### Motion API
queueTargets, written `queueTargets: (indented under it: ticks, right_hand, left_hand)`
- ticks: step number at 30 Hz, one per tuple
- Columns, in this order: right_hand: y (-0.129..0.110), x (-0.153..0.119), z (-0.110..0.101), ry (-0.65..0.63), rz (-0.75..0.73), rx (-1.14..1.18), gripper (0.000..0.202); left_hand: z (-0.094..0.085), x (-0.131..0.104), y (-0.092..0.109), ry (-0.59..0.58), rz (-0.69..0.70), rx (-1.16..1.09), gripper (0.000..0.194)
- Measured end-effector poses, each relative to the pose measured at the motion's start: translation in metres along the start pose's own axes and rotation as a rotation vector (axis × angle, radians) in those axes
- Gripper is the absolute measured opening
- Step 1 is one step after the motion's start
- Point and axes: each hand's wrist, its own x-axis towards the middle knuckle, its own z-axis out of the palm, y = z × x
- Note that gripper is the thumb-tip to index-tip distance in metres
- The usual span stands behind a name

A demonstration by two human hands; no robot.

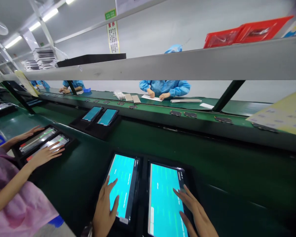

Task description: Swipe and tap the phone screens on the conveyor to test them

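On the green belt, two thin, likely fragile lit screens (123,184) are pressed by the flat, spread-fingered left hand (106,207) and right hand (194,210); edges seem safest to grip.

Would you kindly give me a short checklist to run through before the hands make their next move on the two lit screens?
1. Left hand on the left screen: ok, fingers spread flat on the glass.
2. Right hand on the right screen: ok, fingertips touch its right part.
3. Both screens lit: ok, both show cyan with pale marks.
4. Screens seated in the black tray: ok, side by side with a divider between them.
5. Co-worker's hands apart from ours: ok, they rest on a separate tray to the left.
6. What the screen marks read: cannot tell, too small.
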Motion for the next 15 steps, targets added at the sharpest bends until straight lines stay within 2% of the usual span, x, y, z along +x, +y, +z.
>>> queueTargets:
  ticks: [5,9,15]
  right_hand:
    - [-0.001,0.000,-0.001,-0.032,-0.026,-0.010,0.043]
    - [0.002,0.000,-0.001,-0.061,-0.051,-0.034,0.043]
    - [0.027,0.002,0.003,-0.080,-0.194,-0.156,0.049]
  left_hand:
    - [-0.002,0.001,0.001,-0.020,-0.004,0.013,0.043]
    - [-0.003,0.004,0.002,-0.082,0.050,0.011,0.049]
    - [-0.002,0.004,-0.001,-0.136,0.053,0.033,0.050]
